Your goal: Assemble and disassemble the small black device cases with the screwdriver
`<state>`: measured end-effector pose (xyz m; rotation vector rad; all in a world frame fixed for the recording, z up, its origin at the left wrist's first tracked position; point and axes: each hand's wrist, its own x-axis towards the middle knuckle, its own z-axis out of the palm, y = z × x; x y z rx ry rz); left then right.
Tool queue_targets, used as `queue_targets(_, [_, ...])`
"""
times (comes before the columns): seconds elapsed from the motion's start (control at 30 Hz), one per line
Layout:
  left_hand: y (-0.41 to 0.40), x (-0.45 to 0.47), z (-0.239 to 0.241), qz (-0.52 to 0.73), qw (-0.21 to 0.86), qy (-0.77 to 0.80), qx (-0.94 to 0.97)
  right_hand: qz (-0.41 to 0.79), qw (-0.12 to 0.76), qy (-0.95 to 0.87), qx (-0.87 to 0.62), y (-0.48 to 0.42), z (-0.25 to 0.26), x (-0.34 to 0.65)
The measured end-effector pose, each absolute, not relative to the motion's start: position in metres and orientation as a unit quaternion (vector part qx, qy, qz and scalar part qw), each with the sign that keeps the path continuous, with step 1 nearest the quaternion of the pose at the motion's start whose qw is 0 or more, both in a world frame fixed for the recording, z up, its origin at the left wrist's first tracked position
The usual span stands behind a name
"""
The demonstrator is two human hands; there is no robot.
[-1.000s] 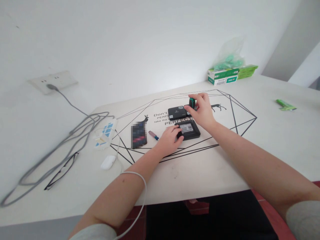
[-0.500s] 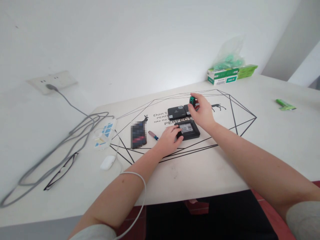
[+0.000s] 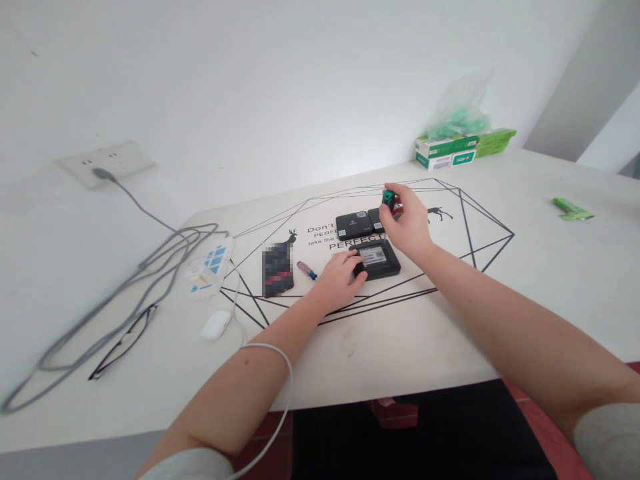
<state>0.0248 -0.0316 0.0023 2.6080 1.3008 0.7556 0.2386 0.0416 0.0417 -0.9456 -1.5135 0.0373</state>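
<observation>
My right hand (image 3: 409,220) is closed round the green-and-black handle of a screwdriver (image 3: 387,198), held upright. Its thin shaft points down at the far side of a black square device (image 3: 385,268); whether the tip sits in a screw is too small to tell. This device lies with a white label facing up. My left hand (image 3: 343,279) grips its left side, thumb at the front and fingers over the label's edge. Just behind lies a second black device (image 3: 353,225), with another dark box (image 3: 375,219) partly hidden by my right hand.
A small screwdriver (image 3: 307,270) and a pixelated dark item (image 3: 278,270) lie left of my left hand. Further left are a white case (image 3: 216,325), glasses (image 3: 123,343), a power strip (image 3: 215,267) and coiled grey cable (image 3: 113,293). Green boxes (image 3: 445,148) stand by the wall. A white cable crosses my left forearm.
My right hand and the screwdriver handle have shifted very slightly right. My left hand and the device stay where they were.
</observation>
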Motion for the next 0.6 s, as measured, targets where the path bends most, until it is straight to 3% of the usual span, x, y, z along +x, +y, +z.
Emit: queue_targets(0.6, [-0.027,0.025,0.007,0.321,0.110,0.475,0.812,0.161,0.626,-0.669,-0.367,0.003,0.056,0.213])
